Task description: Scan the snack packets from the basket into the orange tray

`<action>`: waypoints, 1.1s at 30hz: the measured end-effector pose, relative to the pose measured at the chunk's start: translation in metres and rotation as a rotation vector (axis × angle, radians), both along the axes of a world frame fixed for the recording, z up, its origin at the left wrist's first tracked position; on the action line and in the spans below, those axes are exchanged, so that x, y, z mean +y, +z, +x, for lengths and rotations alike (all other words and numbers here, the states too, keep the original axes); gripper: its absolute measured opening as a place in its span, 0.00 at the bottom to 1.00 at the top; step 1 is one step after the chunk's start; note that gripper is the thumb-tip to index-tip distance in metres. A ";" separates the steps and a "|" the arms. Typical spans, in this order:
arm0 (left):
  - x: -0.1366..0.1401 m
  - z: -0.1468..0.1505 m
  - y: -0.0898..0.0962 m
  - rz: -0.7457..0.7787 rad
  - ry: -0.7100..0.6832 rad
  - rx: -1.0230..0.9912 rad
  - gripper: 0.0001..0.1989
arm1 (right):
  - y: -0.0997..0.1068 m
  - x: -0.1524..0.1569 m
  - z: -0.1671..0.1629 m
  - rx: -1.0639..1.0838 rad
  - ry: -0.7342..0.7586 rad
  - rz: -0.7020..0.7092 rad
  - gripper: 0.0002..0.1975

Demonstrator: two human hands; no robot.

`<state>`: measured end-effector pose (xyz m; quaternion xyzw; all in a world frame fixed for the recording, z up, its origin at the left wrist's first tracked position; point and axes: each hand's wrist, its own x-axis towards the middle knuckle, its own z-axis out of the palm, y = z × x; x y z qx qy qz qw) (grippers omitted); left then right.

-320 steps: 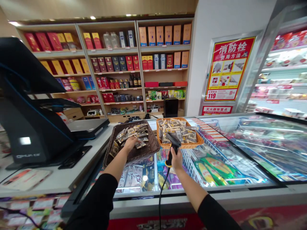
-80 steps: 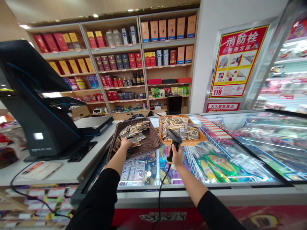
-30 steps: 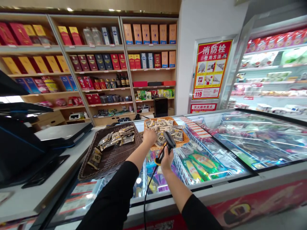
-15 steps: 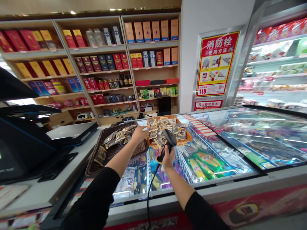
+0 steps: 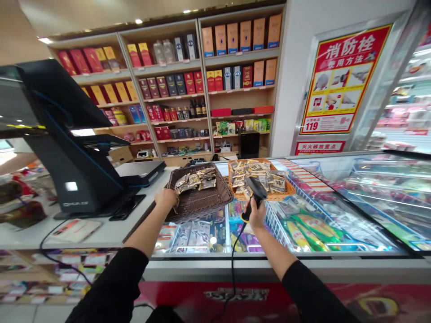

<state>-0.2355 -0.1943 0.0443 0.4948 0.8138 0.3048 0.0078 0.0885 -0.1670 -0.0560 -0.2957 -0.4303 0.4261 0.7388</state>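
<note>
A black handheld barcode scanner with yellow trim is gripped in my right hand. Its head is over an orange woven basket heaped with small snack packets, and its cable hangs down in front. My left hand is at the left edge of a dark brown wicker basket. Its fingers are curled, with a brownish-gold patch beside them; whether this is a packet or the rim I cannot tell. More packets lie at the back of the brown basket.
Both baskets rest on a glass-topped freezer holding bagged goods. On the left counter stand a dark checkout terminal, a scale and a pale phone-like object. Shelves of boxes line the back wall.
My left hand has moved from the brown basket's right side to its left edge. The view has swung left, showing more of the terminal. My right hand keeps the scanner over the orange basket.
</note>
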 end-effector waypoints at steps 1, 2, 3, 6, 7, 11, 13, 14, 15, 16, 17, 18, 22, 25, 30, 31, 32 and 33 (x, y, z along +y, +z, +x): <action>-0.001 0.002 -0.001 -0.062 0.023 0.104 0.11 | 0.000 0.000 0.000 -0.003 -0.008 0.000 0.15; -0.003 0.006 0.000 -0.158 0.058 0.230 0.08 | 0.000 -0.001 0.001 -0.005 -0.013 0.000 0.15; -0.004 0.010 0.002 -0.242 0.086 0.334 0.06 | 0.000 -0.001 0.001 -0.007 -0.014 0.001 0.15; -0.005 0.026 0.011 -0.186 0.054 0.377 0.07 | -0.001 0.000 0.001 -0.032 -0.008 0.011 0.16; -0.003 0.033 0.014 -0.113 0.022 0.342 0.08 | -0.002 0.001 0.000 -0.040 -0.005 0.012 0.16; 0.022 0.063 0.017 0.154 -0.149 -0.177 0.08 | -0.004 0.001 0.000 -0.046 0.008 -0.001 0.17; 0.038 0.079 0.013 0.163 -0.180 -0.661 0.07 | -0.004 0.001 0.001 -0.047 0.012 -0.010 0.17; 0.045 0.087 0.010 0.138 -0.193 -0.889 0.08 | -0.004 0.001 0.001 -0.051 0.011 -0.012 0.17; 0.051 0.093 0.007 0.103 -0.217 -1.078 0.10 | -0.004 0.001 0.002 -0.057 0.009 -0.013 0.17; 0.056 0.099 0.005 0.066 -0.245 -1.215 0.13 | -0.004 0.001 0.002 -0.064 0.006 -0.013 0.17; 0.060 0.104 0.002 0.038 -0.278 -1.299 0.17 | -0.004 0.001 0.002 -0.070 0.005 -0.011 0.17; 0.063 0.108 0.000 0.020 -0.313 -1.335 0.21 | -0.004 0.001 0.002 -0.075 0.005 -0.010 0.17; 0.069 0.116 -0.011 0.036 -0.445 -1.271 0.27 | -0.007 0.003 0.002 -0.101 0.015 0.002 0.16; 0.074 0.117 -0.025 0.055 -0.539 -1.213 0.27 | -0.009 0.002 0.001 -0.176 0.084 0.014 0.15; 0.081 0.118 -0.043 0.249 -0.550 -1.061 0.26 | -0.005 -0.007 -0.001 -0.386 0.224 0.058 0.12; 0.083 0.117 -0.045 0.282 -0.562 -1.052 0.26 | -0.003 -0.008 -0.001 -0.436 0.215 0.067 0.11; 0.084 0.117 -0.046 0.305 -0.570 -1.052 0.25 | -0.001 -0.010 -0.001 -0.482 0.189 0.076 0.10; 0.085 0.116 -0.047 0.320 -0.569 -1.058 0.24 | 0.001 -0.012 0.000 -0.524 0.155 0.085 0.09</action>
